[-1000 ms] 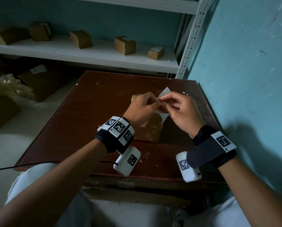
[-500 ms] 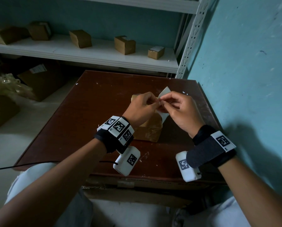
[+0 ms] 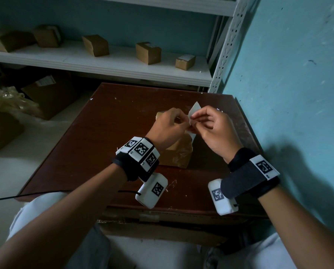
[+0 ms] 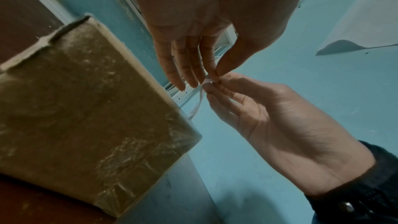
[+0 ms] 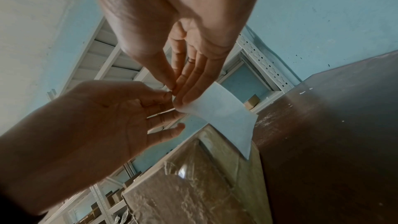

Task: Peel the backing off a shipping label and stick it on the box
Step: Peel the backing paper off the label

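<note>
A small white shipping label (image 3: 194,111) hangs above a brown taped cardboard box (image 3: 178,153) on the dark red table (image 3: 104,133). My left hand (image 3: 184,121) and my right hand (image 3: 192,119) meet at one corner of the label, each pinching it between thumb and fingertips. In the right wrist view the label (image 5: 224,117) curves away from my right hand (image 5: 175,94) over the box (image 5: 193,185). In the left wrist view the label (image 4: 198,101) shows edge-on below my left hand (image 4: 212,78). Whether the backing has parted from the label cannot be made out.
A teal wall (image 3: 288,94) runs close along the table's right side. Behind the table a white metal shelf (image 3: 104,63) carries several small cardboard boxes. Larger cartons (image 3: 45,94) and plastic wrap sit on the floor at the left. A black cable (image 3: 7,199) crosses the near left.
</note>
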Tool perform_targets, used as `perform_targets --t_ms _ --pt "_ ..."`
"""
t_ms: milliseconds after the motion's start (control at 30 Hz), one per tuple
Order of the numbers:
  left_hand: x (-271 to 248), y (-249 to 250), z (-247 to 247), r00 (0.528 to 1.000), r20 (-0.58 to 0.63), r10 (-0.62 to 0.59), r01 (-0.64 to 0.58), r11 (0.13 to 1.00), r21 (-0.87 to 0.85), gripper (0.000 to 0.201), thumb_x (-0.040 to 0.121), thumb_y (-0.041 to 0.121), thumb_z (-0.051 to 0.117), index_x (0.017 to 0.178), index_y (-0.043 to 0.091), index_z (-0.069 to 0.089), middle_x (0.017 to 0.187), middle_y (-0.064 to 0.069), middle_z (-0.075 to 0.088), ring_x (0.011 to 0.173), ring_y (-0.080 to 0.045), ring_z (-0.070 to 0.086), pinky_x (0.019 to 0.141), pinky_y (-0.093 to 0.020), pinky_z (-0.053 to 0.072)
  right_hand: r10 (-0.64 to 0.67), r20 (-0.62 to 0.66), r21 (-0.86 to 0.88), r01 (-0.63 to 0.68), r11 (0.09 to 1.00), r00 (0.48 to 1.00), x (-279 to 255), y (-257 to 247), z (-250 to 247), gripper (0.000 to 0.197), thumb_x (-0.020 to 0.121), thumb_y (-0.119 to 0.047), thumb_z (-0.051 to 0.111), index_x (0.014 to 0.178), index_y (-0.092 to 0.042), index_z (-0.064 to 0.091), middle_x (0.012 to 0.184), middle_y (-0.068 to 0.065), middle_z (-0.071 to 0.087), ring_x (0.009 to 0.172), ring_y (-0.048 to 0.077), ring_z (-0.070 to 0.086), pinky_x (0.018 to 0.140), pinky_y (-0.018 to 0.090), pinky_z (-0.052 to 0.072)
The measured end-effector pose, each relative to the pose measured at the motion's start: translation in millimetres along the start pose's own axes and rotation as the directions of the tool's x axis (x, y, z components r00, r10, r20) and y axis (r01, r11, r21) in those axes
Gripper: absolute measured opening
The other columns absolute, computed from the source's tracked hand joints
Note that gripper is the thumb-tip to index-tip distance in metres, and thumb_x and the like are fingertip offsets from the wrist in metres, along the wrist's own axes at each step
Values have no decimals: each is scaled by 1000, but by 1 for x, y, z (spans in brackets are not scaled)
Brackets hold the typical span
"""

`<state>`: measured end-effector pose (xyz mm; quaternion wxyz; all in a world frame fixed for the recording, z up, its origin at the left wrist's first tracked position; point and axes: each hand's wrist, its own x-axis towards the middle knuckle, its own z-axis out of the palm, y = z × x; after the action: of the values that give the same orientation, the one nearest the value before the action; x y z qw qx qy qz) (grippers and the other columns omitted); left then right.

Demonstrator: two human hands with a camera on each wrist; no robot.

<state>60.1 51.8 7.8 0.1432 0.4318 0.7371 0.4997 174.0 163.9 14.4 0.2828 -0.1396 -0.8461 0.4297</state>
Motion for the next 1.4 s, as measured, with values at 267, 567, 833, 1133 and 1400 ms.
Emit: perform_targets --t_ms 267,567,833,1133,1400 --pt "0 1 0 1000 -21 2 -2 1000 -2 12 94 17 54 101 8 61 108 -5 59 94 -16 59 81 -30 54 -7 2 -23 7 1000 1000 1 2 0 13 89 -2 63 99 -9 64 95 -1 67 91 10 67 82 34 60" --pt "0 -1 2 999 -24 21 -21 1000 16 11 94 17 54 100 10 60 110 -4 59 96 -15 58 85 -36 55 8 -3 -37 -8 999 1000 1 3 0 14 89 -1 62 99 -11 64 94 -2 67 90 10 67 82 37 59" --pt "0 5 -3 996 64 -61 65 995 -75 12 93 20 50 88 17 61 105 -9 63 99 -25 61 89 -49 52 -29 1 -57 29 998 1000 -1 1 0 15 90 0 59 99 -12 64 96 -1 67 89 7 68 81 29 59" --pt "0 3 0 998 40 -45 48 997 -68 12 97 25 52 93 16 59 98 -4 64 91 -19 62 77 -31 53 -37 14 -30 37 999 999 -1 -1 2 16 90 1 58 100 -10 63 95 0 68 89 8 69 83 31 59" --pt "1 2 0 1000 7 -10 11 999 -47 7 97 20 51 93 17 57 99 -2 62 92 -17 61 82 -38 56 -38 -3 -57 38 998 999 -1 0 3 14 90 -2 60 100 -12 63 96 -2 68 91 9 67 85 31 58"
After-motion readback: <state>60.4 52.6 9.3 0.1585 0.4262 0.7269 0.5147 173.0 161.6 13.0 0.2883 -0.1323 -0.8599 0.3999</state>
